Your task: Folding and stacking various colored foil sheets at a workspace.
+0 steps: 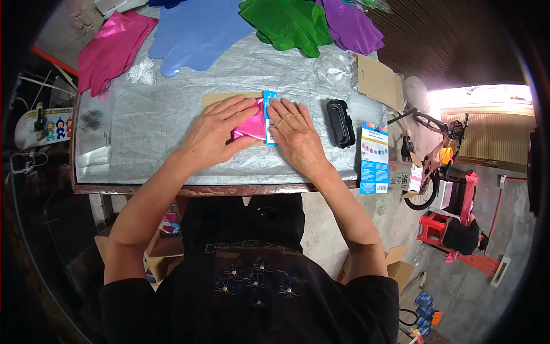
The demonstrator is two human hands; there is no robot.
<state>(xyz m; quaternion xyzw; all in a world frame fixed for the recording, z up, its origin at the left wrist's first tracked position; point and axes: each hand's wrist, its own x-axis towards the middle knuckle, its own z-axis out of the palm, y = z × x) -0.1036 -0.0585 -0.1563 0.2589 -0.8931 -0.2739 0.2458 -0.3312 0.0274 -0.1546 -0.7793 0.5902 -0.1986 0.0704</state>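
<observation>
A folded piece of shiny pink foil (250, 127) lies between my hands near the table's front edge. Flat on its left part rests my left hand (215, 135), fingers stretched out and thumb along the lower edge. A narrow blue-and-white printed card (270, 95) stands along the foil's right side. My right hand (296, 137) presses flat against this card, fingers extended and partly covering it. Beneath them is a brown cardboard piece (213, 98), mostly hidden. To the right of my right hand sits a black oblong plastic holder (341, 124).
Flat foil stacks in pink (112, 51), light blue (197, 34), green (292, 26) and purple (352, 28) line the far side. White string (142, 71) lies left. A printed blue card (374, 163) overlaps the right edge. Beyond are a bicycle (429, 132) and a seated person (463, 235).
</observation>
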